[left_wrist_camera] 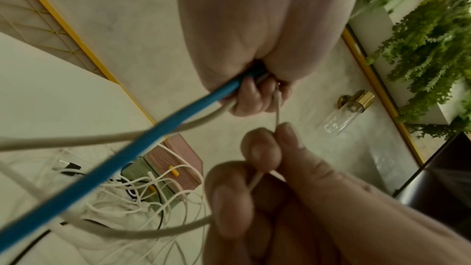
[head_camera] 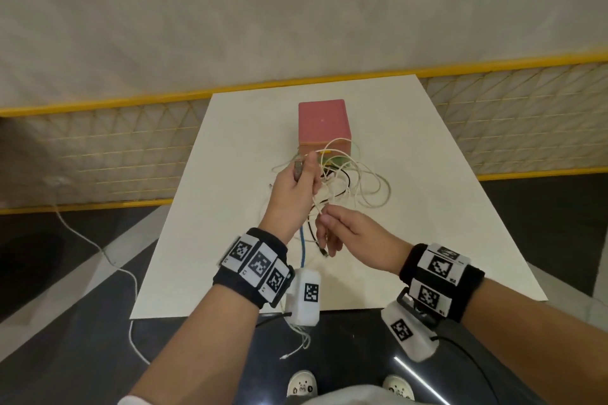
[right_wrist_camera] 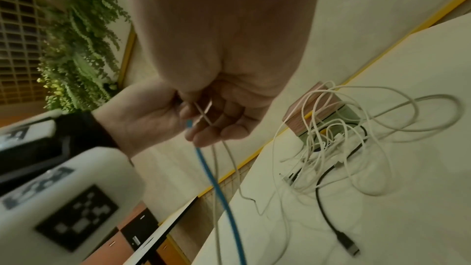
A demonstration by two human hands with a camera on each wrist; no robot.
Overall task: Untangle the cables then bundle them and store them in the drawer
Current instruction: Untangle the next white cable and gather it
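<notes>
On the table [head_camera: 411,207], one blue cable [head_camera: 302,248], one pink drawer box [head_camera: 324,123].

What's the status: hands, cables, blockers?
Left hand grips blue cable. Right hand pinches thin white cable. Tangle remains before pink drawer box.

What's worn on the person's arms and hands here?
Bare hands, no gloves. Each wrist has a black band carrying white square tiles with black fiducial markers. A white camera housing with its own marker hangs under each wrist, cables trailing. Forearms bare, no sleeves.
</notes>
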